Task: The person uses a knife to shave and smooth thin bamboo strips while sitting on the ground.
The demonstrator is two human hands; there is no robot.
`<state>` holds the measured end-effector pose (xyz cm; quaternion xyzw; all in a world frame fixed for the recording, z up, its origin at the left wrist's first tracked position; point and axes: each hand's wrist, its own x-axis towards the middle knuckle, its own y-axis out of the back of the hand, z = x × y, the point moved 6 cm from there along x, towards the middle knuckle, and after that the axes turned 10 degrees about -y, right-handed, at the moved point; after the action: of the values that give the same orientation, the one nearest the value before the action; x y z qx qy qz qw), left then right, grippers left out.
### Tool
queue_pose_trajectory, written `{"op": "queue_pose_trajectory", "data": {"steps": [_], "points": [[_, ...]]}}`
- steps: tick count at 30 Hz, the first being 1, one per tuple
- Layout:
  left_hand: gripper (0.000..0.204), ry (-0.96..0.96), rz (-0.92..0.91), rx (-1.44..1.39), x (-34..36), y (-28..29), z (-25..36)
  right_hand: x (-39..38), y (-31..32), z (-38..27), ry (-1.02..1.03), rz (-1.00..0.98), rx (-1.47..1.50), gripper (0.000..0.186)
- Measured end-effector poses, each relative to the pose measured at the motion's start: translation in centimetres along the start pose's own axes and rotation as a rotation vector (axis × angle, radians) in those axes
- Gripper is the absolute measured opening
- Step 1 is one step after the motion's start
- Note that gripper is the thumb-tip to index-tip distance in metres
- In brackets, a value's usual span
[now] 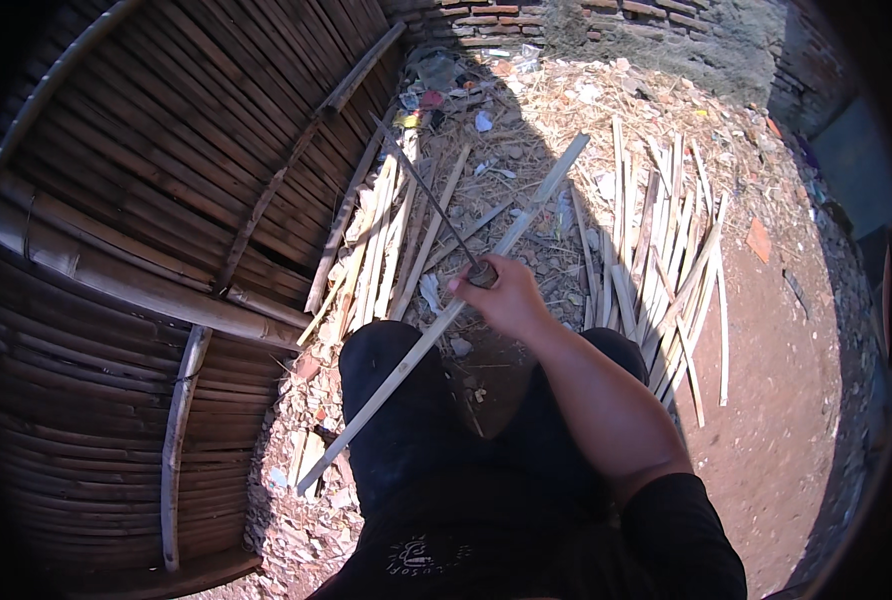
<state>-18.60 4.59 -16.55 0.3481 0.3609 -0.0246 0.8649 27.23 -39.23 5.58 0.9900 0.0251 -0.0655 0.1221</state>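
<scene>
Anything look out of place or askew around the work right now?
Yes: the pile of strips on the right is askew, several crossing at angles, unlike the more parallel strips on the left. The pale scrap ahead looks like litter.

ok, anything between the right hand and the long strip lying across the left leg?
Nothing separate that I can see: the right hand overlaps the strip in view. Only the dark handle of the long thin tool in that hand crosses it. Can't tell whether the fingers touch the strip.
</scene>
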Motion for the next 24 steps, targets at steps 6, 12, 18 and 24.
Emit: {"op": "queue_pose_trajectory", "data": {"steps": [6,12,18,24], "points": [[0.018,-0.595,0.631,0.159,-3.5,9.9,15.5,-0.6,-0.9,-0.1,0.101,-0.017,-0.199,0.038],[0.075,-0.931,0.905,0.568,-0.7,13.4,27.3,-1.2,-2.8,-1.4,0.104,-0.163,-0.31,0.039],[0.045,-0.917,0.629,0.364,3.6,12.5,28.1,-0.9,-4.3,-1.2,0.177,-0.222,-0.261,0.039],[0.035,-0.695,0.551,0.278,4.7,11.5,28.1,-2.0,-1.9,-2.5,0.245,-0.18,-0.409,0.046]]}}
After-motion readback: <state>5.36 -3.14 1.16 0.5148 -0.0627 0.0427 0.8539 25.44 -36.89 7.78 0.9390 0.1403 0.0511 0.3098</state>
